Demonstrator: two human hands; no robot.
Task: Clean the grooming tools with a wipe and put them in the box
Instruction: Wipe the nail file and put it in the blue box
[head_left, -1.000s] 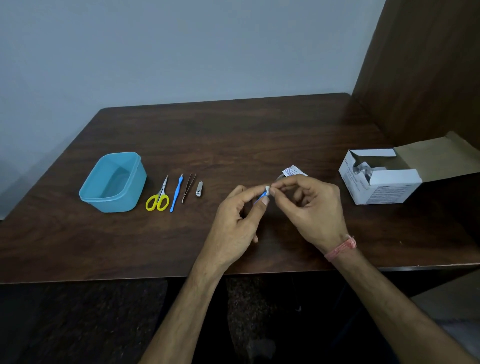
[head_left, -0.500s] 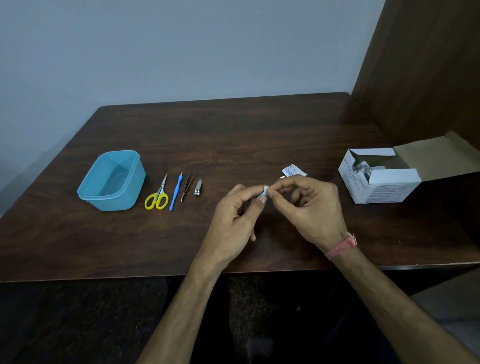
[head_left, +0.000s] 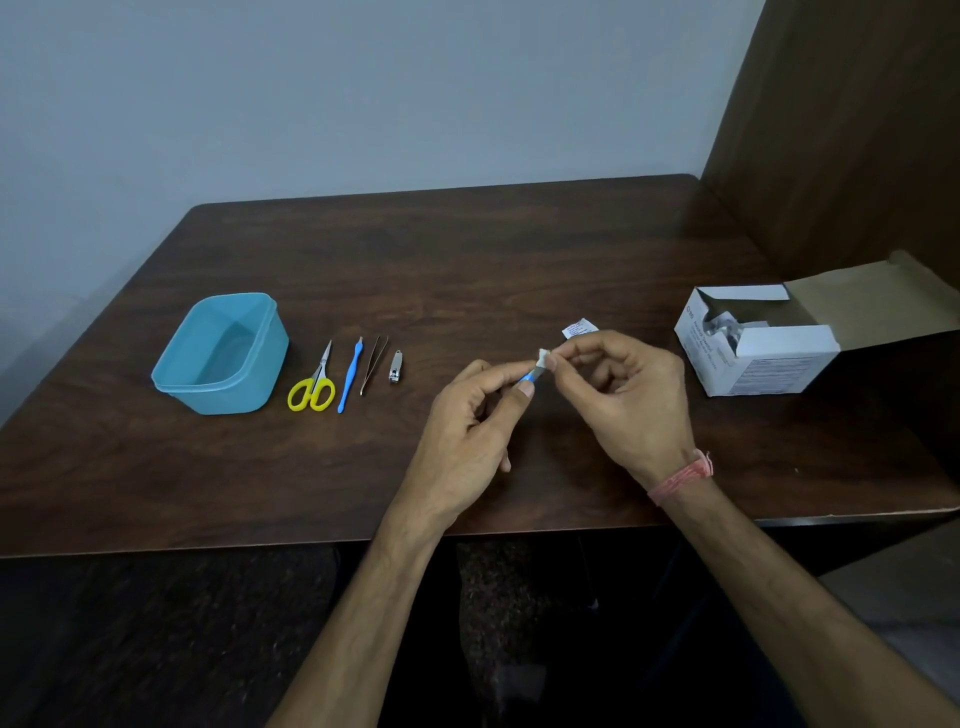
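Two hands wipe a small blue tool above the dark wooden surface (head_left: 467, 270).

The left hand (head_left: 467, 431) pinches a blue-handled tool (head_left: 527, 375) between thumb and forefinger, so only a short blue stretch and a bit of its grey metal end show beyond the fingers (head_left: 522, 395). The right hand (head_left: 628, 405) pinches a small white wipe (head_left: 544, 357) round the tool's tip, its other fingers loosely curled. Just behind the right hand lies a torn wipe sachet (head_left: 579, 329). To the left, well apart from the hands, lie in a row a nail clipper (head_left: 396, 367), tweezers (head_left: 374, 364), a second blue tool (head_left: 350, 382) and yellow-handled scissors (head_left: 313, 385), with the open blue box (head_left: 260, 364) beside the scissors. An opened white carton (head_left: 753, 358) sits at the right.
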